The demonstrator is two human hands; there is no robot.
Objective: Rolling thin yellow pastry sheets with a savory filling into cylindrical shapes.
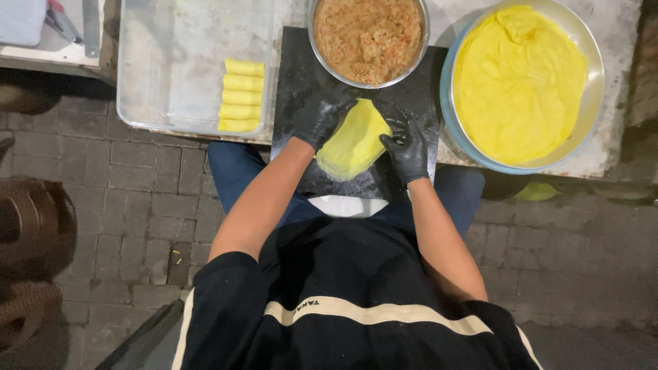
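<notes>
A thin yellow wrapper lies on a black board, partly folded over itself. Both hands wear black gloves. My left hand presses on the wrapper's upper left edge with fingers curled over it. At the wrapper's right edge my right hand pinches and folds the edge inward. Whatever lies inside the fold is hidden.
A metal bowl of brown minced filling stands just beyond the board. To the right is a large metal pan stacked with yellow wrappers. On the left, a clear plastic tray holds several rolled yellow pieces.
</notes>
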